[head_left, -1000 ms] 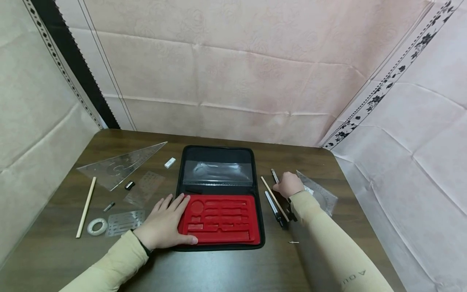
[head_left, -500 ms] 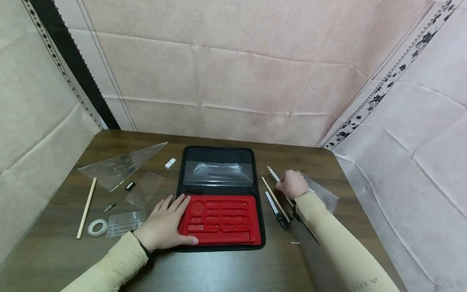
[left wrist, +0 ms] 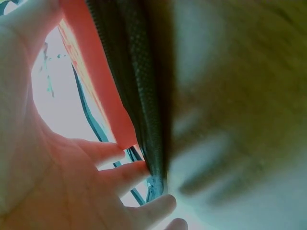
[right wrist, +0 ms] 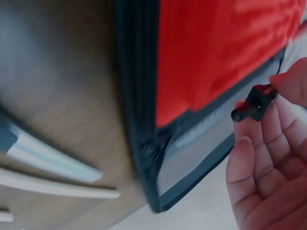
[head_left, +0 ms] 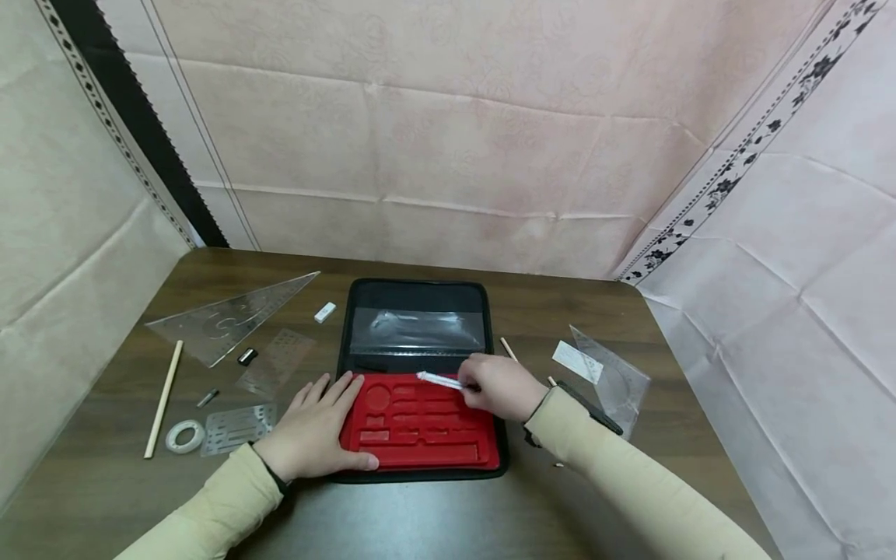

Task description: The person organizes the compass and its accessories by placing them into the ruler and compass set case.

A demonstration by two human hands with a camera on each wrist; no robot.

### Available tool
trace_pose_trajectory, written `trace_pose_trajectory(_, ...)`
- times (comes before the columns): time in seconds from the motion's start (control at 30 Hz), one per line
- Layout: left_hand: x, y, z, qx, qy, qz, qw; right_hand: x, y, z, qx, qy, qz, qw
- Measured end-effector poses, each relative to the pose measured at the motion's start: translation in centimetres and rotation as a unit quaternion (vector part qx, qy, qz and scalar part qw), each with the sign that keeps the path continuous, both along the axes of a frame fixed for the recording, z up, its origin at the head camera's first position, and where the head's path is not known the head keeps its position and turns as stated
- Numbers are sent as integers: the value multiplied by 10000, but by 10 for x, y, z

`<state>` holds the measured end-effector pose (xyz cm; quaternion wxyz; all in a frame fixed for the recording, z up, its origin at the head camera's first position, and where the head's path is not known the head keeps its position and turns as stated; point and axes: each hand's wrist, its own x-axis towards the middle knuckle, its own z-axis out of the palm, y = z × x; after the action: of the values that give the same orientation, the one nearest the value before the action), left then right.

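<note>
A black zip case (head_left: 420,292) lies unfolded on the table, with a red moulded tray (head_left: 434,455) in its near half. My left hand (head_left: 311,432) rests on the tray's left edge, fingers and thumb straight and spread. Over the tray's upper right part, my right hand (head_left: 502,386) pinches a drawing compass (head_left: 437,379). Its silvery legs point left. The right wrist view shows the compass's black head and knob (right wrist: 256,103) between thumb and fingers. In that view another silver-and-black tool (right wrist: 53,158) lies on the table beside the case.
Left of the case are a large clear set square (head_left: 224,319), an eraser (head_left: 325,312), a black sharpener (head_left: 247,356), a stencil (head_left: 238,429), a white ring (head_left: 185,436) and a wooden stick (head_left: 164,400). At right lie a smaller set square (head_left: 619,385) and a white strip (head_left: 577,362).
My right hand has picked up the compass from the table at right and carried it left over the red tray. The white strip at right is now uncovered. My left hand stays put.
</note>
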<state>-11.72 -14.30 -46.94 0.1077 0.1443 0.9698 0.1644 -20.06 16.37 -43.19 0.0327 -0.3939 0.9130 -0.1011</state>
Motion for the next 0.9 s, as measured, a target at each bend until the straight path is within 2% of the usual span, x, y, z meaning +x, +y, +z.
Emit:
trace_pose_trajectory(0.13,-1,0,0,-10,-38,19,10000,5,-10,-6,372,124,462,9982)
trace_pose_trajectory(0.3,0,0,1,3,-31,48,10000,7,-15,-10,649,152,563,9962)
trace_pose_trajectory(0.53,1,1,0,-18,-35,73,10000,7,-20,-11,640,74,703,9954)
trace_pose_trajectory(0.73,0,1,-3,-27,-55,87,9999,7,-25,-12,550,312,876,9941)
trace_pose_trajectory(0.9,-1,1,-4,-69,-89,117,9999,7,-23,-13,489,410,835,9945)
